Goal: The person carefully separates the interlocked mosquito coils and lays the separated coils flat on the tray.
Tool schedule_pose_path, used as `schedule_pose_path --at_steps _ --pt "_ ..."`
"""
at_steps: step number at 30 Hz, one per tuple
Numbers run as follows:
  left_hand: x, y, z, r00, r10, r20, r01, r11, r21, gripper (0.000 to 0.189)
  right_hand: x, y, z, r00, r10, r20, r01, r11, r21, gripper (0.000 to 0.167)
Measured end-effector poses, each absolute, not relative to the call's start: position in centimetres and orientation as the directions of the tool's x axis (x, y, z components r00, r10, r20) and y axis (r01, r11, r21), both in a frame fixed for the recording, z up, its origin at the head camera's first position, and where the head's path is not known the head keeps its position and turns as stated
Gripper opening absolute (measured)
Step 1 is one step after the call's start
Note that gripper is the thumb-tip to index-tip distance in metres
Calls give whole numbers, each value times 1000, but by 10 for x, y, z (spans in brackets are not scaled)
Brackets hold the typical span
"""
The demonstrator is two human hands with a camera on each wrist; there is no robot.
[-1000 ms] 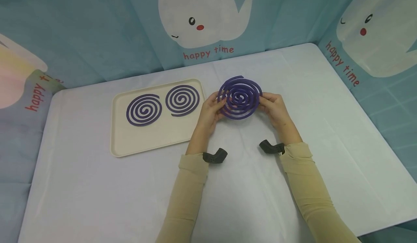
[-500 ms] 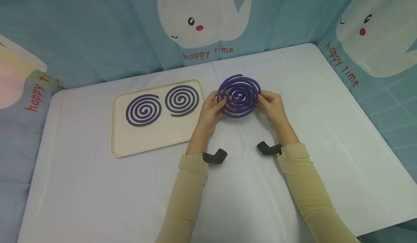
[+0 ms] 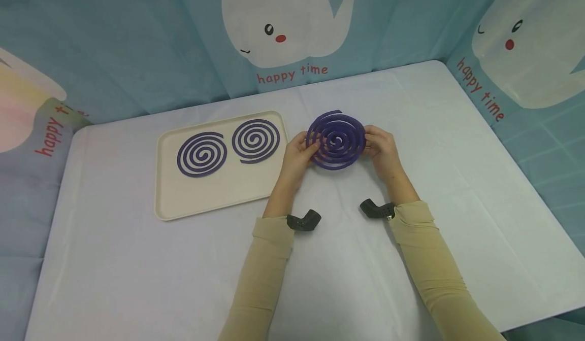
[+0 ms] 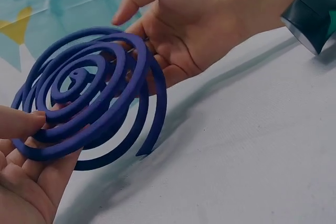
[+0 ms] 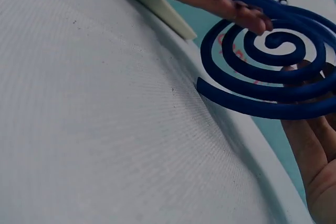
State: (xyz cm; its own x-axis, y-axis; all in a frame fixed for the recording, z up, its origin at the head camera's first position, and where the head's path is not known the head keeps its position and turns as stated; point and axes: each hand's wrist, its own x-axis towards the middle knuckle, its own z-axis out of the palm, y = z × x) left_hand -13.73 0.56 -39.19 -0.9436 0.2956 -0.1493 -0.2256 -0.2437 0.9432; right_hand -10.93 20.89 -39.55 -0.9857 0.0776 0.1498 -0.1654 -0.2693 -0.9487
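Note:
A pair of overlapping dark purple mosquito coils (image 3: 337,142) is held up over the table between both hands. My left hand (image 3: 294,161) pinches their left side, thumb on top and fingers below, as the left wrist view shows. On the other side, my right hand (image 3: 385,150) has its fingers curled at the rim of the coils (image 4: 139,72), with its thumb raised off them. Seen from the right wrist, the lower coil (image 5: 262,94) lies over the right fingers (image 5: 302,135), and the two layers tilt apart. Two more mosquito coils, a left one (image 3: 204,154) and a right one (image 3: 255,139), lie flat.
A cream rectangular tray (image 3: 192,199) bears the two flat coils, left of the hands. A white cloth covers the table (image 3: 137,280). Blue printed curtains (image 3: 388,26) stand along the back and sides. Each wrist wears a black camera mount, one (image 3: 303,220) by the left sleeve.
The held coils have risen slightly, then come down a little. My right hand has shifted slightly inward and its fingers have moved at the rim. The tray's coils stay put.

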Motion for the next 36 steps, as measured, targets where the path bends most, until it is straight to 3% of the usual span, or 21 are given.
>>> schedule_pose_path --at_steps 6,14,20,28,36 --pt "-134 8 -389 -935 341 -100 -163 -163 973 24 -109 205 -390 -970 177 167 -196 -163 -967 15" --pt "-129 11 -381 -903 416 -104 -111 6 994 25 -108 201 -383 -945 276 177 -217 -120 -969 18" --pt "-128 11 -379 -892 446 -73 -66 30 997 24 -108 200 -376 -960 275 51 -108 -192 -975 22" --pt "-128 9 -378 -864 500 -56 -96 -56 994 25 -106 201 -368 -964 260 -47 -29 -283 -959 28" --pt "-128 6 -381 -863 504 -37 -66 -40 997 27 -105 207 -367 -985 170 -12 -34 -262 -964 27"
